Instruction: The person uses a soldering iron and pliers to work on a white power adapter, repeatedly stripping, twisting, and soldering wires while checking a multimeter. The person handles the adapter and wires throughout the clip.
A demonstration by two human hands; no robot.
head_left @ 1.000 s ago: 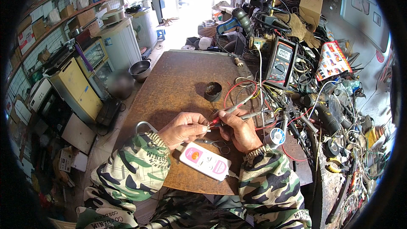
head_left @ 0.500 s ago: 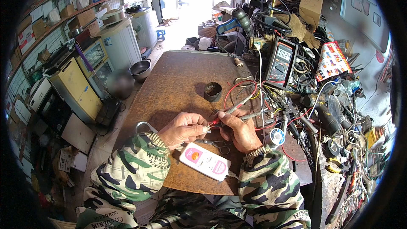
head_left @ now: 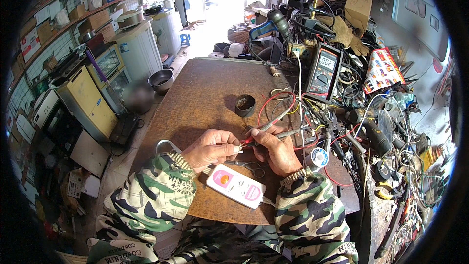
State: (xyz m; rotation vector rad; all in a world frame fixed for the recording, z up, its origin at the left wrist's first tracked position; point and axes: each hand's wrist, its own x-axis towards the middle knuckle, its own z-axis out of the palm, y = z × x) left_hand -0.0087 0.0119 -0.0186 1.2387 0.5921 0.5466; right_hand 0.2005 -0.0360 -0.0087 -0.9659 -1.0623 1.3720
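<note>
My left hand point(head_left: 212, 149) pinches the stripped end of a thin cable between thumb and fingers. In my right hand point(head_left: 277, 152) are two test probes point(head_left: 276, 121), held together; their tips meet the wire ends at my left fingertips, though exact contact is too small to tell. Red and black leads run from the probes toward a multimeter point(head_left: 321, 79) that leans upright at the right with its display lit. Below my hands lies a white-and-pink controller box point(head_left: 236, 186) with a cord at each end. Scissors point(head_left: 257, 170) lie just behind it, partly hidden.
A dark round tin point(head_left: 245, 105) stands on the brown wooden table point(head_left: 210, 85). Near my right wrist is a solder spool point(head_left: 319, 158). Tangled wires, pliers and tools crowd the right side, with a heat gun point(head_left: 277, 22) behind. A pan point(head_left: 161, 81) sits left of the table.
The multimeter's display shows a slightly different reading. Both hands, the probes and the cable stay practically in place.
</note>
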